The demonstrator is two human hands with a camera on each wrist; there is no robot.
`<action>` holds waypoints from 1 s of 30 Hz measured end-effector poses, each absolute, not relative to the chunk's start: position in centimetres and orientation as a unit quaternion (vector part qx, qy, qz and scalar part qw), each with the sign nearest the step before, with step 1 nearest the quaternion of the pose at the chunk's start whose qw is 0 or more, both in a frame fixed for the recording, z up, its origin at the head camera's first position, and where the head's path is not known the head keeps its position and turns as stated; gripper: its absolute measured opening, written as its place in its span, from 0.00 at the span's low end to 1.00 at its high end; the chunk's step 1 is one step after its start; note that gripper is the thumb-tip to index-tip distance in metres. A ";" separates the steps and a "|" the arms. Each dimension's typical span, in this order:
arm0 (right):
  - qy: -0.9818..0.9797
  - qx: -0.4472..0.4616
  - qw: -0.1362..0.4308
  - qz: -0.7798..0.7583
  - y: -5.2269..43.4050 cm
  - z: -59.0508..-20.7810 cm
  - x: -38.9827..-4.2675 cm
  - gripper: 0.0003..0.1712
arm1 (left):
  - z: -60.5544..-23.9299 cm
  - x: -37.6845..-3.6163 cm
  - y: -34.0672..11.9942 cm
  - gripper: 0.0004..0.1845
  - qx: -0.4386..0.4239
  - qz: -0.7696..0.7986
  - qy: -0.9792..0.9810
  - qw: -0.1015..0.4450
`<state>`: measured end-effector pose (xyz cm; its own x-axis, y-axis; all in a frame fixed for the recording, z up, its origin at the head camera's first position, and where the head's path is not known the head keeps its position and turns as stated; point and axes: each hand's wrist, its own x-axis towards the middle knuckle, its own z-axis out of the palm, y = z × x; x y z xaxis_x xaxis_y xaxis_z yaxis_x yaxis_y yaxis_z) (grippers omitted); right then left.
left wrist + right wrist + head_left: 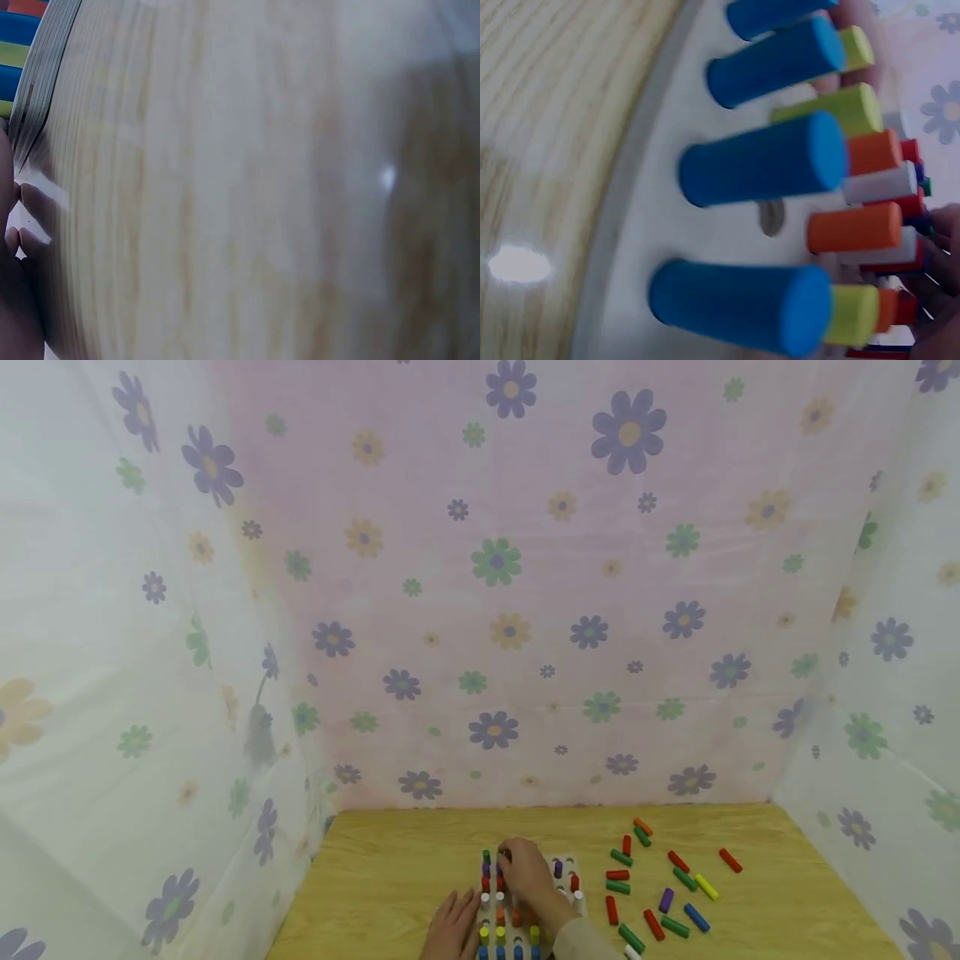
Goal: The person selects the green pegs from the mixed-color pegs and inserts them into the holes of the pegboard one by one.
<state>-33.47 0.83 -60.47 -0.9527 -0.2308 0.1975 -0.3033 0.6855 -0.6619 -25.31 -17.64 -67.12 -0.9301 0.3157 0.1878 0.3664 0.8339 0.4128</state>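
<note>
A white pegboard (pixel 564 870) lies on the wooden table at the near edge, with coloured pegs standing in it. My right hand (pixel 508 857) reaches over it to the far left rows, its curled fingertips pinching a dark peg among green, purple and red ones. In the right wrist view blue pegs (pixel 765 161) stand nearest, with yellow-green, orange, white and red ones behind, and my fingers (pixel 945 255) at the right edge. My left hand (pixel 452 931) rests flat on the table against the board's left side; its fingers (pixel 26 217) show beside blurred wood.
Several loose pegs (pixel 660 893), red, green, blue, purple, yellow and orange, lie scattered on the table (pixel 390 877) right of the board. Flowered sheeting walls the table at the back and on both sides.
</note>
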 end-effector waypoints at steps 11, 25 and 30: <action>-0.901 0.175 -0.002 0.397 3.2 -58.0 -31.8 0.17 | -66.2 -25.3 -17.4 0.31 -0.143 -0.284 -0.948 -0.020; -0.895 0.231 0.011 0.382 7.3 -56.6 -29.9 0.11 | -66.0 -25.3 -17.2 0.30 -0.121 -0.286 -0.949 -0.051; -0.893 0.224 0.011 0.391 9.1 -56.7 -29.3 0.11 | -66.3 -25.3 -17.2 0.30 -0.125 -0.287 -0.949 -0.045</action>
<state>-29.29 9.13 -56.74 -0.8993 -0.3913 0.1955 -0.4090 0.5936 -0.6931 -25.34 -17.18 -66.30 -0.9648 0.2628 -0.0131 0.2115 0.8039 0.5559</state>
